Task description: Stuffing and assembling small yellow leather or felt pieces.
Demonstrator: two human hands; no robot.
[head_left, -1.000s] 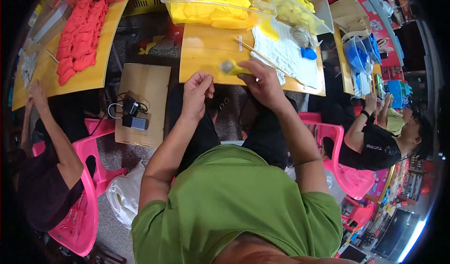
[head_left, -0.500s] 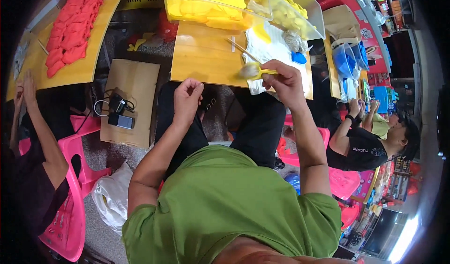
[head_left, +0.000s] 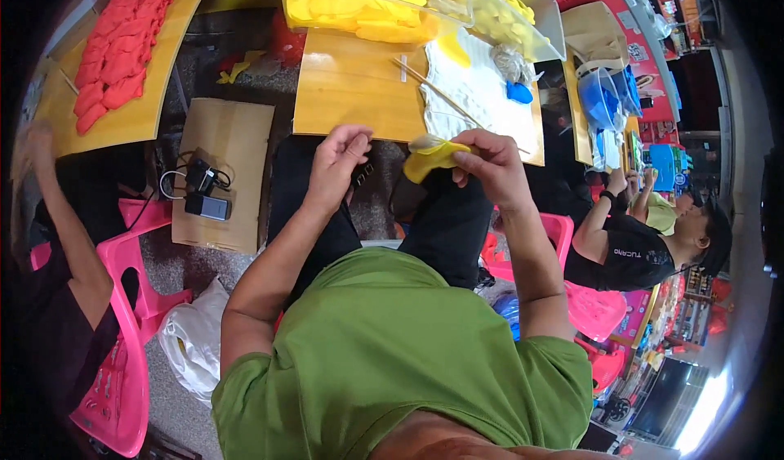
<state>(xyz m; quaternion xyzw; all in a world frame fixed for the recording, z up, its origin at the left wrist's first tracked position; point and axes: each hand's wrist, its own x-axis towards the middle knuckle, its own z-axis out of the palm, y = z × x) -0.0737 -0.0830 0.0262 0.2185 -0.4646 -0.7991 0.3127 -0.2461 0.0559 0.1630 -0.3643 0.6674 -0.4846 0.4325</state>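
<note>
My right hand (head_left: pixel 494 166) pinches a small yellow fabric piece (head_left: pixel 426 164) at its right end. Something whitish, like stuffing, shows along the piece's top. It hangs just off the front edge of the wooden table (head_left: pixel 347 84), above my lap. My left hand (head_left: pixel 336 162) is to its left, apart from it, thumb pressed to curled fingers; whether anything is between them is too small to make out. On the table beyond, a thin wooden stick (head_left: pixel 445 96) lies across a white cloth (head_left: pixel 478 92). A clump of whitish stuffing (head_left: pixel 511 62) and a blue piece (head_left: pixel 518 92) rest near the cloth's right side.
Clear plastic bins (head_left: pixel 457 17) of yellow pieces stand at the table's back. To the left, red pieces (head_left: pixel 118 60) cover another table beside a seated person (head_left: pixel 82 264). A cardboard box (head_left: pixel 220 133) with chargers stands between. Another person (head_left: pixel 629 252) sits at right.
My right hand has turned and drawn the yellow piece slightly nearer me, off the table edge. My left hand has shifted a little right. The stick now lies flatter across the cloth, fully uncovered.
</note>
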